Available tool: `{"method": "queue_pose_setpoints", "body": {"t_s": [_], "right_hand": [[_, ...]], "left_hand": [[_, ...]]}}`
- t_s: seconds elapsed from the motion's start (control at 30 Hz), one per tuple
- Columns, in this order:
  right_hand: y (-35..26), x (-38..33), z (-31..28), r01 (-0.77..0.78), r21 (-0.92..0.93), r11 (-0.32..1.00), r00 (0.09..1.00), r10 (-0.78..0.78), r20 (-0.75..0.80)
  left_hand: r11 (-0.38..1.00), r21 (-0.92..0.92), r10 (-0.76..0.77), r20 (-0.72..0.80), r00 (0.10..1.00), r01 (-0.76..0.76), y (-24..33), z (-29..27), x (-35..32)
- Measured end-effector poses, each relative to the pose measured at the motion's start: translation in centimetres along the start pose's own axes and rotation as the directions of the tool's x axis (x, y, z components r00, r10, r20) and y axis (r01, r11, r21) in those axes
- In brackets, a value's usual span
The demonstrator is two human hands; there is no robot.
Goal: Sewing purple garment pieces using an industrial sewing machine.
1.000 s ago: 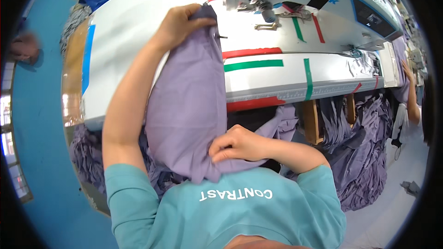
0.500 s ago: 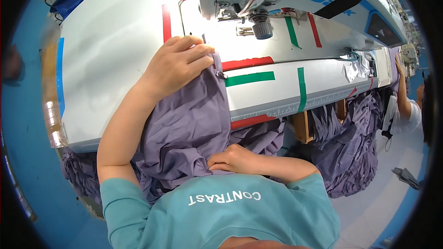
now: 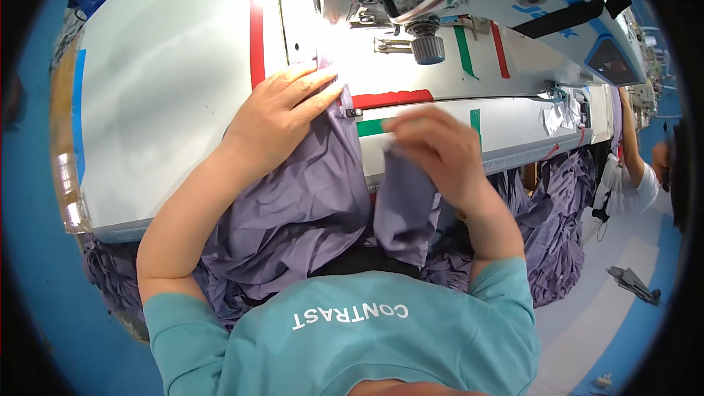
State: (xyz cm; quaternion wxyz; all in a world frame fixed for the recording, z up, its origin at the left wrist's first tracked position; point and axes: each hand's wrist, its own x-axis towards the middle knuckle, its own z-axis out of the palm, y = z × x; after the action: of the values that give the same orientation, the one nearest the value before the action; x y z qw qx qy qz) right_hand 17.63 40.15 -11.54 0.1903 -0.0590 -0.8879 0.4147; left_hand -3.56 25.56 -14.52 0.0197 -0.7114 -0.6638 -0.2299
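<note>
Purple fabric [image 3: 301, 198] drapes over the front edge of the white sewing table and down over my lap. My left hand [image 3: 282, 106] grips its upper end just left of and below the sewing machine's needle area; the thumb is hidden. A narrow folded strip of the cloth shows past the fingertips, beside a small dark clip [image 3: 353, 112]. Smeared by motion, my right hand [image 3: 440, 147] is raised over the table's front edge. A purple fabric flap [image 3: 405, 205] hangs from its fingers.
The sewing machine [image 3: 469, 0] overhangs the back of the table, which bears red tape [image 3: 396, 98] and green tape [image 3: 372, 127]. Bunched purple cloth [image 3: 561, 242] hangs at the right. Another person's arm [image 3: 631, 139] shows at the far right.
My right hand has risen from my lap to above the table edge, lifting a fabric flap. My left hand stays by the machine with its fingers a little more stretched.
</note>
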Motion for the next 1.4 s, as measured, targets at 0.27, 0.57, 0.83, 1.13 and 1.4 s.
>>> {"method": "queue_pose_setpoints", "body": {"t_s": [0.27, 0.57, 0.83, 1.13, 1.4], "right_hand": [[1.1, 2.1, 3.0, 0.009, -0.068, 0.998, 0.983, 0.003, 0.185], [1.5, 2.8, 2.6, 0.000, 0.017, 1.000, 1.000, 0.000, 0.019], [1.6, 3.1, 2.4, 0.055, -0.088, 0.995, 0.981, -0.038, 0.191], [1.6, 3.0, 2.4, -0.022, -0.069, 0.997, 0.979, 0.035, 0.199], [1.8, 2.9, 1.7, 0.039, 0.075, 0.996, 0.979, -0.053, 0.199]], "left_hand": [[0.999, 0.025, 0.044, -0.020, 0.999, -0.043, -0.6, 0.3, 0.0], [0.998, 0.037, 0.052, -0.029, 0.998, -0.051, -0.9, 0.3, 0.0], [0.999, 0.010, 0.053, -0.021, 0.998, -0.053, -0.6, 0.1, 0.1], [0.998, 0.029, 0.050, -0.008, 0.999, -0.050, -0.4, 0.1, 0.0], [0.997, 0.037, 0.064, -0.005, 0.998, -0.064, -0.7, 0.2, 0.0]]}}
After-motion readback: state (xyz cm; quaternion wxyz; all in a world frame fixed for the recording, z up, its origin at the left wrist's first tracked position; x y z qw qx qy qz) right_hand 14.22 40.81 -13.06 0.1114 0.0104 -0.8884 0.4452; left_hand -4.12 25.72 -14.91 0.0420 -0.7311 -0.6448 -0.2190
